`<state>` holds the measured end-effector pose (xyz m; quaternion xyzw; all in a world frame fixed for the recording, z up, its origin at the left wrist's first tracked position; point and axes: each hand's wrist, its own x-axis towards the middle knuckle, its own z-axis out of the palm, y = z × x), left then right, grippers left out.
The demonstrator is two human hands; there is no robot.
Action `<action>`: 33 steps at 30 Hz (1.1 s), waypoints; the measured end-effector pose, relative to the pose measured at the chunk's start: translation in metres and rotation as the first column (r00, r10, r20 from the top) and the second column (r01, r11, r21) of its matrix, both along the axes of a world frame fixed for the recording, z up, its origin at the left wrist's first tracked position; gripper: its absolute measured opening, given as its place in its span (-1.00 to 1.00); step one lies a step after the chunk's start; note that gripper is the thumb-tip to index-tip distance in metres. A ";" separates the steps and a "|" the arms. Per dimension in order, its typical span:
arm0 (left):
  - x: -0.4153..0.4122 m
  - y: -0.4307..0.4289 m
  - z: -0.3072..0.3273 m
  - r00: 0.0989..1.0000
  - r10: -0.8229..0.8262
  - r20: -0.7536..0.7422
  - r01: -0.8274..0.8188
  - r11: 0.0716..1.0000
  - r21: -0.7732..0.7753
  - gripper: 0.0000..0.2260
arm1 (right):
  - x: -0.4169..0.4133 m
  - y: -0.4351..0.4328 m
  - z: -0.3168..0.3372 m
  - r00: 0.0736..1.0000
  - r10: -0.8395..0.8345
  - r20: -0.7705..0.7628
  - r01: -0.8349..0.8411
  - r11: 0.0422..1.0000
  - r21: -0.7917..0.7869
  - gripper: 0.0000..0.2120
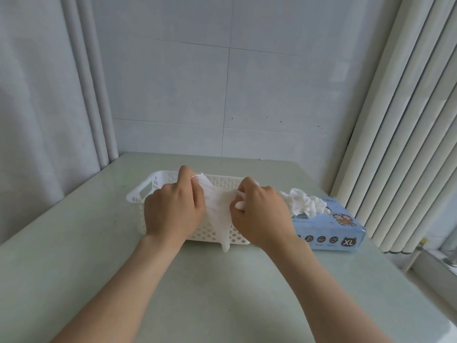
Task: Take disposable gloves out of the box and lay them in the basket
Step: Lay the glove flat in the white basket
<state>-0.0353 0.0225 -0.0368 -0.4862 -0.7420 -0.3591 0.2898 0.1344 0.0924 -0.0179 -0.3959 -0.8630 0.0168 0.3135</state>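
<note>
Now left hand (173,209) and right hand (259,214) pinch a glove (217,211) draped over the basket (137,197) near rim — box (329,231) just beside.

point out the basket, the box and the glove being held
basket (164,172), head view, on its far left rim
box (326,235), head view, on its blue front face
glove (217,206), head view, on its stretched middle

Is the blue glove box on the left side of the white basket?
No, the blue box sits to the right of the white basket, with crumpled gloves poking out of its top.
</note>
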 end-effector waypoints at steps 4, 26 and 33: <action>0.010 -0.005 0.004 1.000 0.001 0.018 -0.001 1.000 -0.012 -0.85 | 0.009 -0.004 0.009 0.998 -0.060 0.001 0.060 0.994 -0.093 -0.89; 0.002 0.028 0.080 0.582 -0.358 0.730 0.100 0.922 0.373 -0.87 | -0.025 0.044 0.055 0.804 0.055 -0.592 -0.343 0.856 -0.386 -0.96; -0.014 0.036 0.083 0.601 -0.384 0.701 0.112 0.909 0.402 -0.87 | -0.028 0.052 0.047 0.933 0.064 -0.353 -0.292 0.707 -0.644 -0.75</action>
